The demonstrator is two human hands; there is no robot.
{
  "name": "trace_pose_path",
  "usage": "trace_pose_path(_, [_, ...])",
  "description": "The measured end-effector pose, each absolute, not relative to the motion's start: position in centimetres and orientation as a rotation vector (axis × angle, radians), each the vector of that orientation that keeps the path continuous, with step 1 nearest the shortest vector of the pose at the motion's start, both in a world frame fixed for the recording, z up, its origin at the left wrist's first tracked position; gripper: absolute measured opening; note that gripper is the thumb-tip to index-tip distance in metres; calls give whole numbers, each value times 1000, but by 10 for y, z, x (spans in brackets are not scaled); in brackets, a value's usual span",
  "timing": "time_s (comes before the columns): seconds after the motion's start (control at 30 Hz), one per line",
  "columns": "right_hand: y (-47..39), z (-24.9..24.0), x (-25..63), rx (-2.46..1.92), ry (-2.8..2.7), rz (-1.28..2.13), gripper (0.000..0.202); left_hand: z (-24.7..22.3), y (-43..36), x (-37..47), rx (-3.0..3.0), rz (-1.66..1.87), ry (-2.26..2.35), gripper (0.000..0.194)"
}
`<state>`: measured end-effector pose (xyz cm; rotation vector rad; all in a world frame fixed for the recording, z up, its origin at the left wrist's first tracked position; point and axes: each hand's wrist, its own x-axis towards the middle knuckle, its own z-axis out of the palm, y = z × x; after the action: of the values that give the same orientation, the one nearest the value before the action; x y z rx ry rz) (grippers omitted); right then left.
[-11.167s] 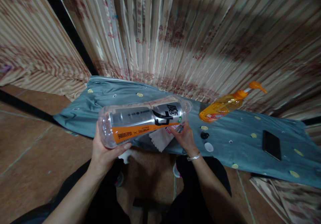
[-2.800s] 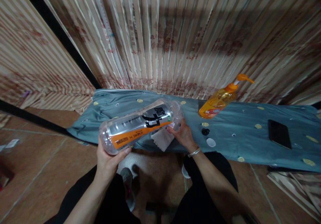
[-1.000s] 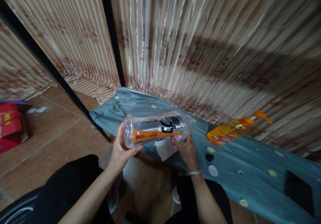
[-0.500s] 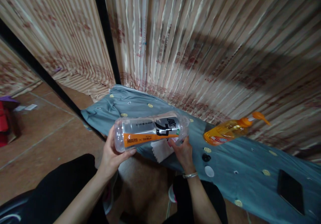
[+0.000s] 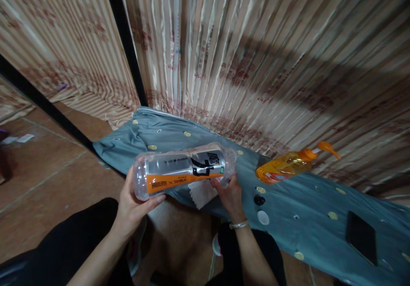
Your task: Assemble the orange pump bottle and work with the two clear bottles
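A clear plastic bottle [image 5: 185, 168] with an orange and silver label lies sideways in front of me, its neck to the right. My left hand [image 5: 136, 205] is wrapped round its base, thumb along the lower side. Near the neck, my right hand [image 5: 229, 194] is closed on a white cloth [image 5: 201, 193] with a scalloped edge, pressed against the bottle's underside. Some right-hand fingers are hidden behind the bottle. A silver bangle [image 5: 238, 225] circles the right wrist.
On the grey-green covered bench [image 5: 307, 226] stand an orange pump bottle [image 5: 285, 166], a small black round piece [image 5: 259, 199], a white disc [image 5: 263, 217] and a dark phone [image 5: 361, 237]. Black poles [image 5: 124, 38] rise at the left. A striped curtain [image 5: 224, 55] hangs behind.
The view has shifted slightly, so most things sit a little further left. Both hands keep their hold, and the bottle has barely turned.
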<state>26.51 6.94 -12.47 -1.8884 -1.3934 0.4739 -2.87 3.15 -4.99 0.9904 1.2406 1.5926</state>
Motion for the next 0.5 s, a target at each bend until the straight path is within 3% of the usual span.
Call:
trace_pose_path(0.2, [70,-123,263,-1893,-1373,478,48,-41,33,-26,952,1583,1290,68])
trace_pose_path(0.5, [69,-122,262,-1882,-1380,468,50,-52,32,-36,1049,1576,1265,61])
